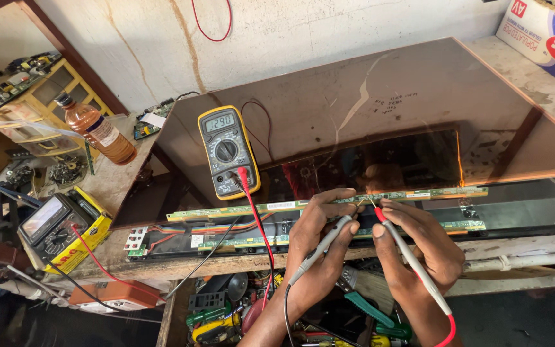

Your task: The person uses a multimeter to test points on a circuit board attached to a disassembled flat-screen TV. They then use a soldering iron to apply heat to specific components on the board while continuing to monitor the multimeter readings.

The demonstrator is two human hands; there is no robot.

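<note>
My left hand (319,241) grips a grey test probe with a black lead (321,247), its tip on the long green circuit strip (252,208) along the near edge of a dark glossy display panel (380,109). My right hand (419,241) holds a second grey probe with a red lead (419,266), its tip touching the same strip just right of the other. A yellow and grey multimeter (227,151) lies on the panel at the left, display lit, with a red lead (258,225) plugged in.
A second meter in a yellow case (59,225) sits at the left bench edge. An amber liquid bottle (97,132) stands behind it. Tools and screwdrivers (226,315) fill an open space under the bench. A cardboard box (547,38) sits at the far right.
</note>
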